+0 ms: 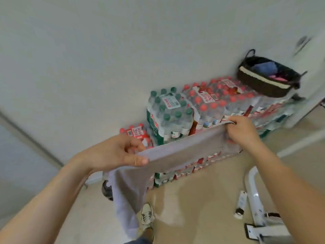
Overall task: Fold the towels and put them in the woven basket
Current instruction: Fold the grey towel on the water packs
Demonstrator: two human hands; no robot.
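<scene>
A grey towel [177, 152] hangs stretched in the air between my two hands. My left hand [117, 152] pinches its left top corner between thumb and fingers. My right hand [241, 129] grips the right top corner. The towel's left part droops down toward the floor. The dark woven basket [260, 85] with a pale band sits on top of the bottle packs at the upper right, apart from both hands. Blue and pink cloth [265, 67] lies inside it.
Shrink-wrapped packs of water bottles [193, 110] with red and green caps are stacked against the white wall. My shoe [146, 217] stands on the beige floor below the towel. A white metal frame [255, 199] and a small tube [241, 203] lie at the lower right.
</scene>
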